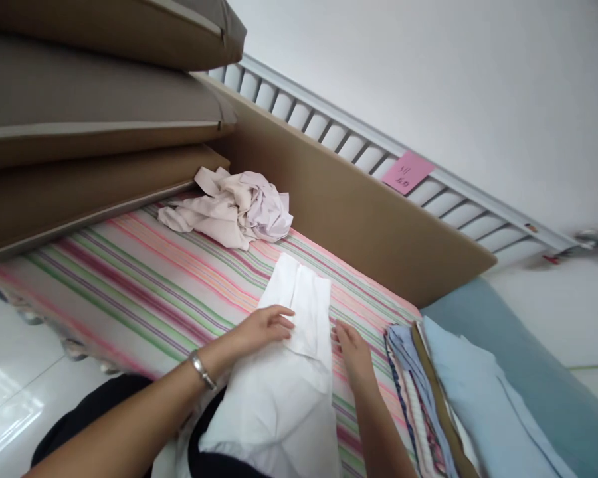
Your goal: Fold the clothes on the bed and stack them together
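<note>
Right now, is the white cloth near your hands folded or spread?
Partly folded: the white cloth shows layered edges at its narrow far end, but looks wrinkled nearer.

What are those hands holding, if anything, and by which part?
Nothing is visibly gripped: the left hand lies loosely over the white cloth, and the right hand is beside its edge.

One head-worn camera looks forward and down from close above the white garment (284, 398), facing the wall (403, 73) obliquely
</note>
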### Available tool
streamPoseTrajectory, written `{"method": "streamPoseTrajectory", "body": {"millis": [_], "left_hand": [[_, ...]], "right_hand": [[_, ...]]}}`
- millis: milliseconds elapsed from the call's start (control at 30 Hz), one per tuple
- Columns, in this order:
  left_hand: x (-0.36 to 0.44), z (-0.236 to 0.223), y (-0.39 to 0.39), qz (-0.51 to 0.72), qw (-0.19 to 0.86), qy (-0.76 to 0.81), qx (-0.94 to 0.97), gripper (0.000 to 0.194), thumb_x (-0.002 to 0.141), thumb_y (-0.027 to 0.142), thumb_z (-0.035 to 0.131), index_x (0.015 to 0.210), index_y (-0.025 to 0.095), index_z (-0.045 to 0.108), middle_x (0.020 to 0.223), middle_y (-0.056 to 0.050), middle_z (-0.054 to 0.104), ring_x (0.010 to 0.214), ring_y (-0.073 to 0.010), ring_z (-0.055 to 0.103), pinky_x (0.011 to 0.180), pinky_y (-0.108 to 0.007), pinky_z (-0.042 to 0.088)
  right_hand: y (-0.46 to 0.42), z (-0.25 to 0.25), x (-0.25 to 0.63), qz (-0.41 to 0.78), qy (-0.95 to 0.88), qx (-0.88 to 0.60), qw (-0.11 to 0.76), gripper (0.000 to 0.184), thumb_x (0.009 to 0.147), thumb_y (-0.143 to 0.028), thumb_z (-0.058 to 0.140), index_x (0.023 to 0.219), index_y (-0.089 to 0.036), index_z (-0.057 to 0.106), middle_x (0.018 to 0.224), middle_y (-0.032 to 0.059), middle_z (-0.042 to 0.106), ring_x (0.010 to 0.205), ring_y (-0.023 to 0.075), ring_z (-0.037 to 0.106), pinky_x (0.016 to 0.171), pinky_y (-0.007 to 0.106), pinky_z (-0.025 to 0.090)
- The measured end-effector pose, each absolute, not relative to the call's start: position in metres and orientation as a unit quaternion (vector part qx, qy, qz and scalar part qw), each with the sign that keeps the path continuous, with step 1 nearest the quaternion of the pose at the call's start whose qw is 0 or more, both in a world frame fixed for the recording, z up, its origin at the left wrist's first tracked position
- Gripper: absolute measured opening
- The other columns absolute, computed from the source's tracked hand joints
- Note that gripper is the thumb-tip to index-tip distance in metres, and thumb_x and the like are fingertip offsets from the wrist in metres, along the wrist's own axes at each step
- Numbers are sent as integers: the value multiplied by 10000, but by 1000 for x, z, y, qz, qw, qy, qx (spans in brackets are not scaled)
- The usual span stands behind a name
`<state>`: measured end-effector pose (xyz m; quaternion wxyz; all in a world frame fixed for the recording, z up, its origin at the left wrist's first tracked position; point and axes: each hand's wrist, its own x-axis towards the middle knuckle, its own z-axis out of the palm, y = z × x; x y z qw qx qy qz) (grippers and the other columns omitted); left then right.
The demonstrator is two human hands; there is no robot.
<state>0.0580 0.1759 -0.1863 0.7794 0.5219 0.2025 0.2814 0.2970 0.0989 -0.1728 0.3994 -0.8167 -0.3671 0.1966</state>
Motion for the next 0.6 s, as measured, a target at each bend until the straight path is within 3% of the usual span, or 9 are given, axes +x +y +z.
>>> {"method": "streamPoseTrajectory", "body": {"millis": [167,233,333,400,467,533,600], "left_hand": [[3,-196,149,372,564,346,651,230,806,328,537,932,149,610,835,-63,637,793,-187,595,779,-327,461],[-17,-207,117,378,456,358,722,217,840,319,509,944,172,630,920,-81,648,886,-209,584,846,-349,449],[-36,-228,63,366,337,346,795,308,834,302,543,1123,211,598,1177,-112,598,1113,-262,510,989,-426,383],[-41,-240,35,343,279,345,828,420,808,255,570,1226,245,538,1311,-108,520,1211,-288,438,1038,-475,332],[-40,-247,21,312,243,349,850,442,798,169,538,1230,264,528,1327,-91,508,1212,-285,434,1038,-488,324],[-38,-249,19,285,233,363,856,380,802,97,467,1130,251,579,1220,-79,569,1125,-260,489,996,-463,362],[-37,-248,24,273,239,388,847,299,808,68,414,974,215,614,1052,-77,610,1003,-239,530,918,-423,409]], "right_hand": [[38,-179,267,169,-409,-817,369,545,733,-546,474,1098,-164,607,1114,125,643,985,253,613,886,373,478],[26,-184,252,145,-446,-819,329,579,730,-517,515,1188,-165,565,1230,136,579,1068,267,576,945,381,444],[19,-189,232,120,-519,-799,278,593,697,-400,589,1242,-172,534,1336,136,493,1232,289,449,1051,395,342],[21,-188,224,125,-523,-796,278,479,692,-297,580,1159,-194,592,1264,125,548,1247,285,423,1077,396,292],[28,-184,225,147,-489,-806,299,320,696,-244,546,998,-213,647,1093,107,629,1147,277,502,1038,400,331],[36,-178,233,177,-449,-813,327,208,714,-263,519,873,-210,642,907,83,664,990,258,587,938,392,424],[39,-174,245,210,-410,-812,359,209,746,-310,474,859,-199,611,810,63,672,856,230,633,793,356,501]]}}
